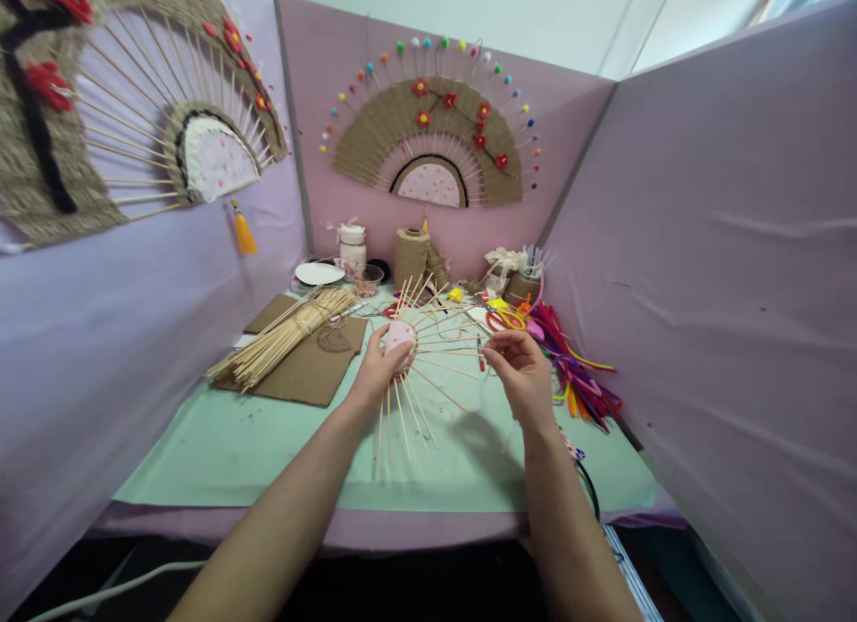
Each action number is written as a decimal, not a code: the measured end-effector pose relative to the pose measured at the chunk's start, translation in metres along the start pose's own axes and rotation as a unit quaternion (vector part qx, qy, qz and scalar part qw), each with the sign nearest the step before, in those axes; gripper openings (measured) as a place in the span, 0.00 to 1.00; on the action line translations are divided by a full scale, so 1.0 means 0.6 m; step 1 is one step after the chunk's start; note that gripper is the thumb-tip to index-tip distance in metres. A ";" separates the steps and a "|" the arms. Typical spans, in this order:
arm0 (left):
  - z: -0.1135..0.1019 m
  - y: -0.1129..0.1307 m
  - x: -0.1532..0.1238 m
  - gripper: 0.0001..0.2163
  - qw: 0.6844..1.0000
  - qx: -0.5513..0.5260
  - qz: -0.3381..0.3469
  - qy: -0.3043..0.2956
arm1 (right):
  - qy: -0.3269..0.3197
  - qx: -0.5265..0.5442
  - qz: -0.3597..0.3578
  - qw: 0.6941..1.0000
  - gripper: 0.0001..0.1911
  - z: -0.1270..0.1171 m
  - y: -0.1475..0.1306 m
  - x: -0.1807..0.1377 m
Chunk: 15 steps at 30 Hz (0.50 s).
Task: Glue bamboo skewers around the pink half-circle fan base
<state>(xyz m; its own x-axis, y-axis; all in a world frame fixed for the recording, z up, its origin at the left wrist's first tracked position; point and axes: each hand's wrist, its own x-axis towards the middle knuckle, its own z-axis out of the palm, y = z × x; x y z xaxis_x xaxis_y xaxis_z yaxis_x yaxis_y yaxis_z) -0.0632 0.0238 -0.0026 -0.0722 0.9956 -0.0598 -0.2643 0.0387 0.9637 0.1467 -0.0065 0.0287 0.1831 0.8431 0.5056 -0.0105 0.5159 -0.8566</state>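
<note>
My left hand (383,365) grips the half-round, pink-patterned hub of a stick fan frame (400,333), the thumb lying on its face. Thin wooden sticks radiate from the hub upward, to the right and down toward me. Off to the right, my right hand (520,372) is closed in a pinch by the tips of the right-pointing sticks. What lies between its fingertips is too fine to make out. A small red-and-dark pen-like object (480,354) lies on the table just left of those fingertips.
A stick bundle (287,336) rests on cardboard (328,381) at left. Behind stand a twine spool (411,258), a white bottle (352,247) and a clear bowl (368,281). Scissors (505,319) and colourful pipe cleaners (576,363) lie at right. Finished fans (361,131) hang on the partitions.
</note>
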 end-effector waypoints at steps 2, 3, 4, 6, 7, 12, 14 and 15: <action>0.000 -0.001 0.001 0.35 1.000 0.007 -0.001 -0.001 | 0.003 -0.014 -0.025 1.000 0.13 0.002 -0.005 -0.001; 0.000 -0.001 0.001 0.35 1.000 0.010 -0.003 0.000 | 0.001 -0.022 -0.035 0.999 0.14 0.002 -0.007 -0.002; 0.000 -0.001 0.002 0.35 1.000 0.015 -0.004 0.001 | -0.002 -0.032 -0.043 0.999 0.14 0.002 -0.007 -0.002; 0.000 -0.001 0.002 0.36 1.000 0.024 -0.003 0.005 | -0.014 -0.057 -0.055 0.997 0.13 -0.001 -0.007 -0.003; 0.000 0.000 0.002 0.36 1.000 0.028 -0.001 0.007 | -0.018 -0.075 -0.062 0.995 0.12 -0.003 -0.006 -0.003; 0.002 0.006 -0.002 0.36 0.999 0.043 -0.004 0.001 | 0.018 -0.189 -0.127 0.974 0.10 -0.011 -0.002 -0.001; 0.003 0.007 -0.003 0.36 0.999 0.041 -0.009 -0.001 | 0.040 -0.192 -0.126 0.972 0.10 -0.012 -0.001 0.001; 0.003 0.007 -0.004 0.36 0.999 0.037 -0.011 -0.002 | 0.044 -0.175 -0.112 0.977 0.10 -0.012 0.001 0.002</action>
<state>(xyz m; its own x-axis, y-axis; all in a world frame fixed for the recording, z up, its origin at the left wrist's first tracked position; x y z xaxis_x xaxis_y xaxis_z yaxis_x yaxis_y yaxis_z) -0.0621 0.0220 0.0020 -0.0635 0.9947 -0.0804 -0.1942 0.0667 0.9787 0.1539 -0.0062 0.0283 0.2273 0.6908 0.6864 0.3727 0.5894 -0.7167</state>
